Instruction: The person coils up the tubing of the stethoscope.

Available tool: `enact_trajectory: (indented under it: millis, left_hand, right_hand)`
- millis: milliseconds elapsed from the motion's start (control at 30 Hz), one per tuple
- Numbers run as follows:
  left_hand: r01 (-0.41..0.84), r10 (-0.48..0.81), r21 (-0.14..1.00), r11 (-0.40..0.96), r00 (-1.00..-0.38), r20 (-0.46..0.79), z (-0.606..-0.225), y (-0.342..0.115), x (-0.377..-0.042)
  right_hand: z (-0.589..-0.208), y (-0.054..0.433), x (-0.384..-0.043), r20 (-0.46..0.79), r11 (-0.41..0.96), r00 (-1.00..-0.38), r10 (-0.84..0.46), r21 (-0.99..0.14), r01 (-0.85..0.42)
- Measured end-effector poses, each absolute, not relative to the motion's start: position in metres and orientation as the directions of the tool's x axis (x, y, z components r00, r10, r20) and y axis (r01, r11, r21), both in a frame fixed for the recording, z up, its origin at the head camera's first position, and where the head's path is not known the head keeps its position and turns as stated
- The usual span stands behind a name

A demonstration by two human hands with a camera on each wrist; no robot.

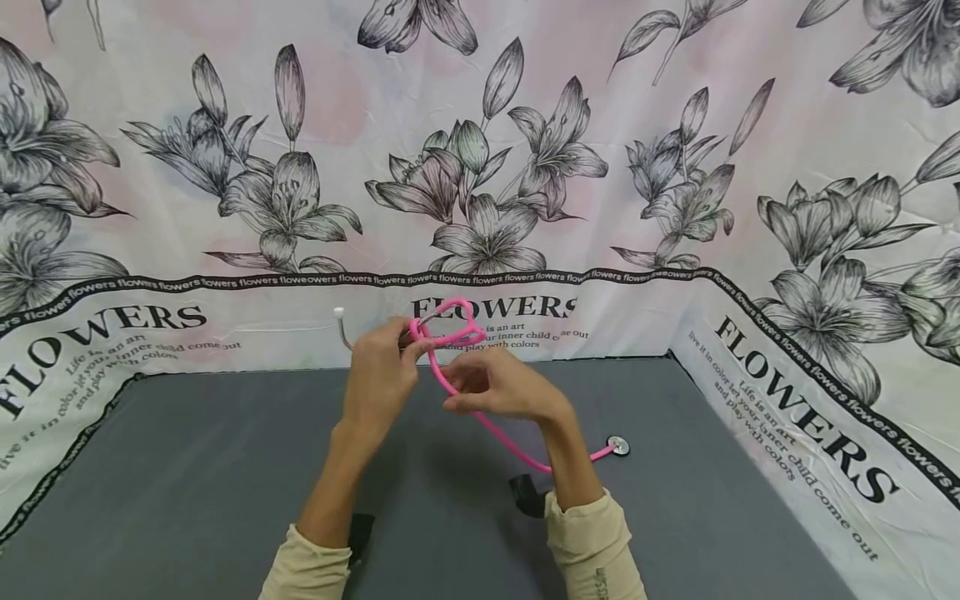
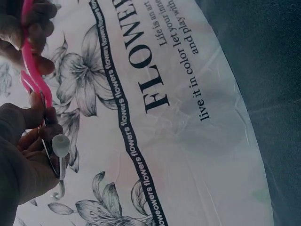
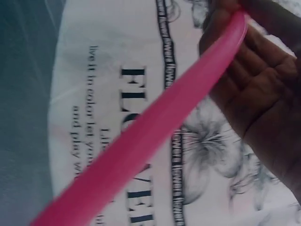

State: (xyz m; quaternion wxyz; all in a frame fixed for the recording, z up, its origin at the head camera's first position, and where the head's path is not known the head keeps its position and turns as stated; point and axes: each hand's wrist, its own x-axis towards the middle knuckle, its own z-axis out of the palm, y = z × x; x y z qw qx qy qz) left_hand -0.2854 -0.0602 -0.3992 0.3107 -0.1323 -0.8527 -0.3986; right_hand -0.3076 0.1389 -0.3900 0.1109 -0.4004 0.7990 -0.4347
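Note:
A pink stethoscope (image 1: pixel 517 450) is held up above the grey table. My left hand (image 1: pixel 378 375) pinches its metal ear tubes near the pink tubing. One white eartip (image 1: pixel 339 312) sticks out to the left of that hand, and it shows in the left wrist view as a pale eartip (image 2: pixel 60 145). Beyond the fingertips the tubing bends into a loop. The tubing runs between the thumb and bent fingers of my right hand (image 1: pixel 506 385); in the right wrist view the tube (image 3: pixel 141 136) crosses before the palm. At its far end the round chestpiece (image 1: pixel 618 446) lies at the right.
The grey tabletop (image 1: pixel 210 467) spreads under both arms. A white cloth (image 1: pixel 315 333) printed with flowers and lettering stands behind it and along the sides. Black wrist devices (image 1: pixel 528 497) show beside both sleeves.

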Motion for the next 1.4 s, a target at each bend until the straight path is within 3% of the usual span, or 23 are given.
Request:
enact_trajectory:
  millis: [267, 433, 567, 767, 967, 1200, 1400]
  left_hand:
    - [0.492, 0.065, 0.434, 0.755, -0.715, 0.696, -0.402, -0.052, -0.286]
    - [0.509, 0.149, 0.276, 0.815, -0.646, 0.749, -0.404, -0.044, -0.284]
    - [0.540, 0.243, 0.149, 0.828, -0.586, 0.773, -0.404, -0.038, -0.282]
    - [0.553, 0.324, 0.074, 0.830, -0.586, 0.743, -0.401, -0.037, -0.278]
    - [0.609, 0.417, 0.049, 0.792, -0.598, 0.684, -0.398, -0.041, -0.274]
    - [0.626, 0.469, 0.080, 0.776, -0.657, 0.590, -0.396, -0.046, -0.270]
    - [0.651, 0.492, 0.041, 0.758, -0.611, 0.620, -0.398, -0.046, -0.272]
  right_hand:
    - [-0.367, 0.141, -0.285, 0.291, 0.496, -0.627, -0.723, -0.414, -0.764]
    - [-0.363, 0.143, -0.276, 0.454, 0.612, -0.628, -0.632, -0.205, -0.764]
    - [-0.364, 0.140, -0.280, 0.626, 0.664, -0.570, -0.532, -0.108, -0.739]
    - [-0.369, 0.137, -0.289, 0.738, 0.659, -0.520, -0.430, -0.137, -0.739]
    - [-0.370, 0.133, -0.290, 0.747, 0.663, -0.561, -0.357, -0.220, -0.715]
    - [-0.370, 0.131, -0.290, 0.746, 0.670, -0.605, -0.277, -0.301, -0.678]
    - [-0.370, 0.132, -0.290, 0.749, 0.669, -0.609, -0.261, -0.315, -0.674]
